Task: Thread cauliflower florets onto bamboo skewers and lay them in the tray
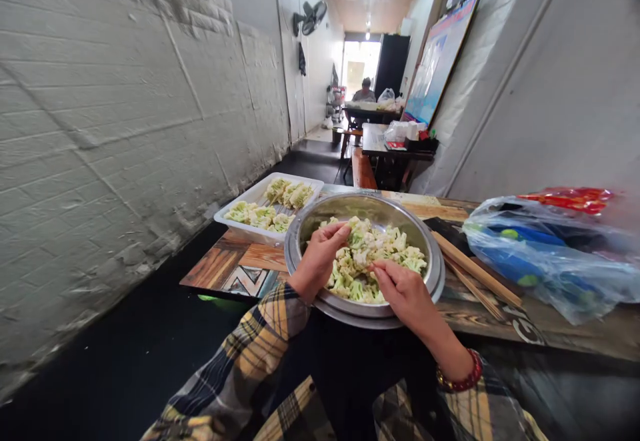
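Observation:
A steel bowl [310,217] full of cut cauliflower florets [385,247] sits at the table's near edge. My left hand [317,261] reaches over the bowl's near rim, fingers curled and pinched on a floret at the left of the pile. My right hand [405,291] rests on the near rim with thumb and fingers pinched together over the florets; what it grips is too small to make out. Both sleeves are yellow plaid, and a red bead bracelet [465,377] circles my right wrist.
A white tray [260,194] holding more cauliflower stands left of the bowl by a brick wall. Wooden chopsticks [473,271] and plastic bags [545,254] lie to the right. Farther tables and a seated person [365,91] are down the corridor.

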The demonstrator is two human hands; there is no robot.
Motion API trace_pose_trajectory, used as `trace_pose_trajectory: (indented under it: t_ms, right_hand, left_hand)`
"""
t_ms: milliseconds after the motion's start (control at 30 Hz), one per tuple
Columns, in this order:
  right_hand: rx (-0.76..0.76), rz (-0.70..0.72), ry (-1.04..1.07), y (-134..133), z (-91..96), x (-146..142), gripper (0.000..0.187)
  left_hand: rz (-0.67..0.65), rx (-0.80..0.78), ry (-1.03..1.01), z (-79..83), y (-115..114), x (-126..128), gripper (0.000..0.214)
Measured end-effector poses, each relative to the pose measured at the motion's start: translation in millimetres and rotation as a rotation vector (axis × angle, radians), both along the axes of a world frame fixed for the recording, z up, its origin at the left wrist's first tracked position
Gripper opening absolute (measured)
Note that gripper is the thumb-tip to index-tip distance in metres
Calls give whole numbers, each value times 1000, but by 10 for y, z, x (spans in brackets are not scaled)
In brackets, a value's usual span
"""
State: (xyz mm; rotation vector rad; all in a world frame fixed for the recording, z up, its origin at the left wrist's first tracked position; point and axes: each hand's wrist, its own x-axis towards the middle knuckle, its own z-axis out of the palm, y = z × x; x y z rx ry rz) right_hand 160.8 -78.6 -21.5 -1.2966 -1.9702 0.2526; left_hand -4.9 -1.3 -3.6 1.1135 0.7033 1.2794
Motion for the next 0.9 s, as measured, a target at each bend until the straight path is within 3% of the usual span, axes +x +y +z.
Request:
trace_pose_trajectory:
  t_ms: [233, 533, 767, 900]
  right_hand:
    - [23, 37, 26, 14, -59, -35, 24]
    - [52, 16, 5, -73, 13, -155, 28]
    - [218, -49, -48, -97, -101, -216, 27]
    - [306, -70, -90, -103, -136, -214, 27]
  left_hand:
    - [21, -61, -111, 3, -19, -40, 26]
    - [-5, -117, -192, -1, -47, -74, 24]
    - [-21, -105, -349, 27, -103, 20, 23]
    - [-10, -182, -394, 67, -164, 107, 26]
